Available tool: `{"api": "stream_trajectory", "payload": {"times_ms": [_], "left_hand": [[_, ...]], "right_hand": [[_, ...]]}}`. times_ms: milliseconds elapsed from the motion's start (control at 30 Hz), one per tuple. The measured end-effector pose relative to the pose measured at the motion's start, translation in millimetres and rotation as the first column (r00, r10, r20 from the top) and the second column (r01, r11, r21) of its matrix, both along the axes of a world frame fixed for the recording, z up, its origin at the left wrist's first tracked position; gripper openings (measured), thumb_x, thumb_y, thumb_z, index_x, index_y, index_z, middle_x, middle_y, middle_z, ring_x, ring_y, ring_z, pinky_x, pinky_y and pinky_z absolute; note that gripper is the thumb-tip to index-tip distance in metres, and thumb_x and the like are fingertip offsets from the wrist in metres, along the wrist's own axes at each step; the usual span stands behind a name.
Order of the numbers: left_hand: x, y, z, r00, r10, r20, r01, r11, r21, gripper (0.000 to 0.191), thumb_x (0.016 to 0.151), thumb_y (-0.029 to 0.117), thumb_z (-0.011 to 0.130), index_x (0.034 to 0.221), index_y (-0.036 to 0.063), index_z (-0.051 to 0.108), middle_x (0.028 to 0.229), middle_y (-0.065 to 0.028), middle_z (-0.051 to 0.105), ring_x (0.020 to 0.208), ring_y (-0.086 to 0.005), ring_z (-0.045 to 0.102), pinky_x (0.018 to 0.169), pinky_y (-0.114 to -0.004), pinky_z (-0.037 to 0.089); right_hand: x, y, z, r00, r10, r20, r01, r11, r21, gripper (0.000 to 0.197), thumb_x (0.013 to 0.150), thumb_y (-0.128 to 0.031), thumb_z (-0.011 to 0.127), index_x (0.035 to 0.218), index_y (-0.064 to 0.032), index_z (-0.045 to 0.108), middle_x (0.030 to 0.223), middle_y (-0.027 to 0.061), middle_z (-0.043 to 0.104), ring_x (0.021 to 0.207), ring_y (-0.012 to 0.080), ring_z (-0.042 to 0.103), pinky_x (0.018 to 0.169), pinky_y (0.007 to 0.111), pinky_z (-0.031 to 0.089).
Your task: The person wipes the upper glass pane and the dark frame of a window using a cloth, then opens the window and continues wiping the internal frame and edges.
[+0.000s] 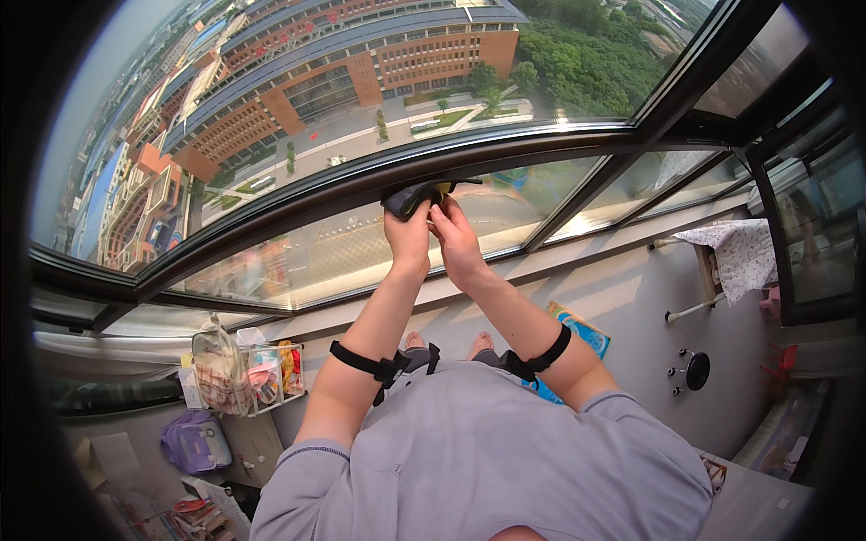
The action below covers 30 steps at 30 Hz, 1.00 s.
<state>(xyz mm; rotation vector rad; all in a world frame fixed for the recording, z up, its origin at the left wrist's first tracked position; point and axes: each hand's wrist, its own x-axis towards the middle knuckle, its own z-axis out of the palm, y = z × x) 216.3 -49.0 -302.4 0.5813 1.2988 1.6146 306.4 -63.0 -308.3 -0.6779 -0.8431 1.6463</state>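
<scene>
My left hand (408, 237) grips a dark, padded hand tool (411, 197) with a yellow part and a thin black bar at its right end. Close beside it, my right hand (459, 242) is closed at the tool's yellow side, its thumb near the left hand; the fingers hide much of the grip. Both hands are raised in front of the window pane (325, 233). Just above them runs the dark window frame rail (325, 177), which the tool appears to touch. What the tool is exactly, I cannot tell.
A low sill (534, 270) runs under the window. Leftward stand a white wire rack (270, 379) with bags and a purple backpack (197, 443). A blue box (587, 333) lies by my feet. Rightward are a round wheeled stool (697, 371) and a cloth-draped stand (734, 260).
</scene>
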Motion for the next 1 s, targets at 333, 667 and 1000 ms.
{"api": "stream_trajectory", "payload": {"times_ms": [333, 667, 1000], "left_hand": [[-8, 1, -31, 0.955, -0.286, -0.083, 0.292, 0.955, 0.058, 0.039, 0.100, 0.012, 0.072, 0.134, -0.0014, 0.062, 0.130, -0.0080, 0.053, 0.119, -0.0210, 0.056, 0.105, -0.037, 0.046], [19, -6, -22, 0.728, -0.373, -0.575, 0.589, 0.770, 0.246, 0.041, 0.105, 0.013, 0.069, 0.139, 0.0014, 0.049, 0.132, -0.0124, 0.061, 0.109, -0.0180, 0.057, 0.100, -0.037, 0.050], [85, 5, 23, 0.560, -0.277, -0.781, 0.667, 0.709, 0.227, 0.032, 0.101, 0.002, 0.069, 0.131, 0.0022, 0.060, 0.110, -0.0093, 0.071, 0.101, -0.0193, 0.067, 0.096, -0.035, 0.053]], "right_hand": [[-10, 30, -8, 0.935, -0.340, -0.100, 0.328, 0.937, -0.120, 0.020, 0.112, -0.005, 0.055, 0.130, -0.0018, 0.060, 0.125, 0.0081, 0.070, 0.113, 0.0195, 0.069, 0.102, 0.037, 0.056], [58, 74, -3, 0.692, -0.713, -0.115, 0.667, 0.692, -0.278, 0.023, 0.106, 0.000, 0.059, 0.128, 0.0017, 0.055, 0.121, 0.0117, 0.066, 0.101, 0.0221, 0.069, 0.094, 0.036, 0.059], [201, 126, 8, 0.485, -0.863, 0.144, 0.871, 0.459, -0.177, 0.025, 0.102, -0.002, 0.067, 0.125, 0.0022, 0.059, 0.117, 0.0110, 0.066, 0.103, 0.0225, 0.066, 0.091, 0.036, 0.055]]}}
